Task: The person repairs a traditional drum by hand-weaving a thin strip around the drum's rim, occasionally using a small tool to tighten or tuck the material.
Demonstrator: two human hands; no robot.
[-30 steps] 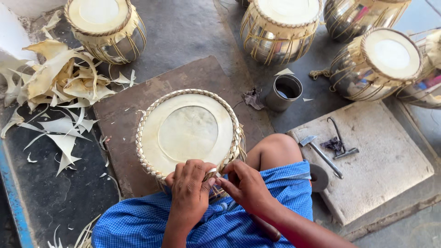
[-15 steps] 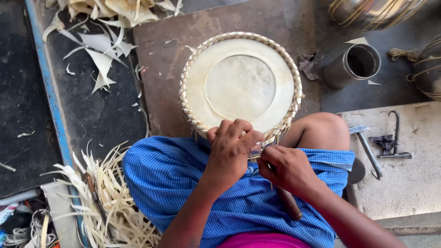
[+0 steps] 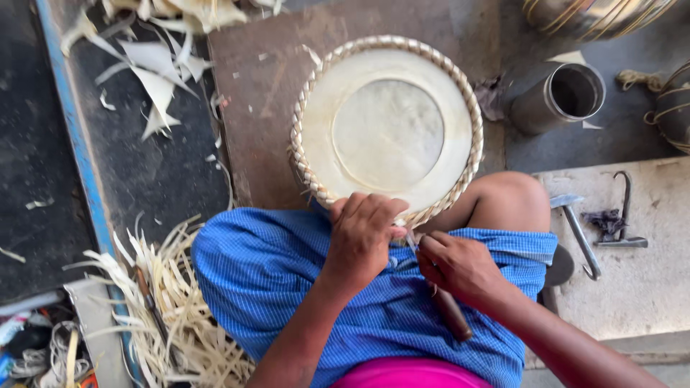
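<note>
Left hand (image 3: 361, 237) gripping drum (image 3: 387, 126) rim, right hand (image 3: 454, 264) holding tool (image 3: 449, 310), empty metal cup (image 3: 559, 97) nearby

I'm seeing a cream drum (image 3: 388, 129) with a paler grey centre, edged by a tan braid (image 3: 307, 169). My lap cloth (image 3: 287, 273) is showing blue with a fine check, pink below it. The board (image 3: 259, 86) is looking brown, the scraps (image 3: 154, 79) white, the strips (image 3: 180, 316) straw-yellow, the cup (image 3: 557, 97) dull grey.

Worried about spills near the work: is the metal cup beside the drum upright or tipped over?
Tipped. The metal cup lies on its side on the floor, its dark open mouth facing right; whether anything is inside, cannot tell.
</note>
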